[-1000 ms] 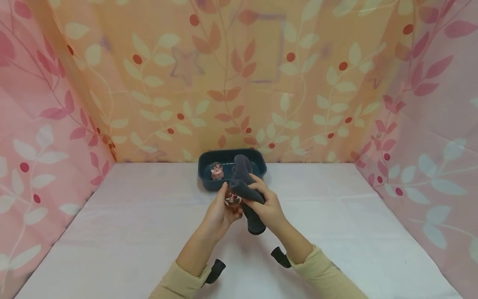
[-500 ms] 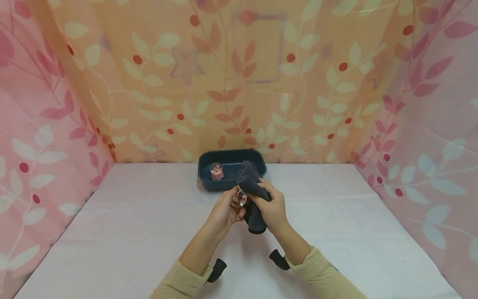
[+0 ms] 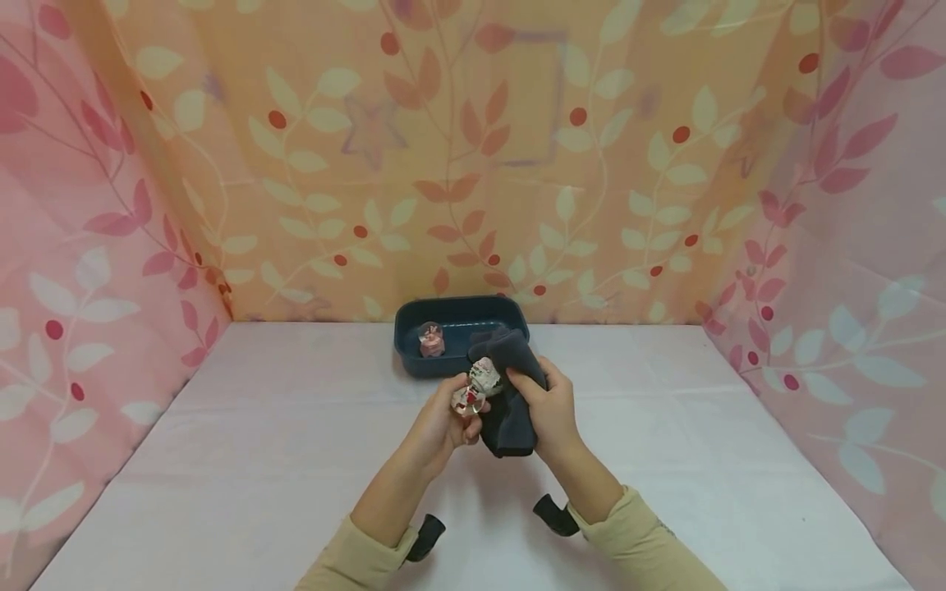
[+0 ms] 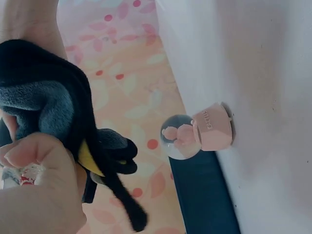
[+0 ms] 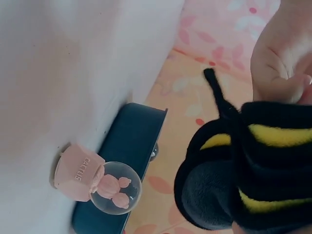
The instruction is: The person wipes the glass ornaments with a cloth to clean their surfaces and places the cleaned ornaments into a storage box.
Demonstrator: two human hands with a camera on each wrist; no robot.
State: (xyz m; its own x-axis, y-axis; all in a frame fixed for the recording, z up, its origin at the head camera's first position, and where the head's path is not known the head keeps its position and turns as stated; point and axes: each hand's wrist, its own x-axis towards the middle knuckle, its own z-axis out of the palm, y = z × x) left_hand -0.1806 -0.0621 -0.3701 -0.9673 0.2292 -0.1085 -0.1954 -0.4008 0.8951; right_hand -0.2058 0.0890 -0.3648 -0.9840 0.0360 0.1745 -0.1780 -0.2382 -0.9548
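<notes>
My left hand (image 3: 436, 428) holds a small snow globe (image 3: 468, 400) with red and white details inside and a white, bumpy base. Only a sliver of it shows past the fingers in the left wrist view. My right hand (image 3: 553, 410) grips a thick dark-grey cloth (image 3: 515, 361), its thumb on top, close beside the globe's base. Black and yellow edging and a hanging loop show on the cloth (image 5: 204, 192) in the right wrist view.
Against the back curtain stands a dark-teal tray (image 3: 405, 361) with a pinkish globe (image 3: 432, 339) inside. A pink globe (image 5: 80, 173) lettered "CACTUS" stands on the white table (image 4: 263, 146) before the tray; my hands hide it in the head view. Patterned curtains (image 3: 458, 164) surround the table.
The cloth has come off the snow globe's base, which is now uncovered. My right hand has shifted slightly right with the cloth, and the globe has turned in my left hand.
</notes>
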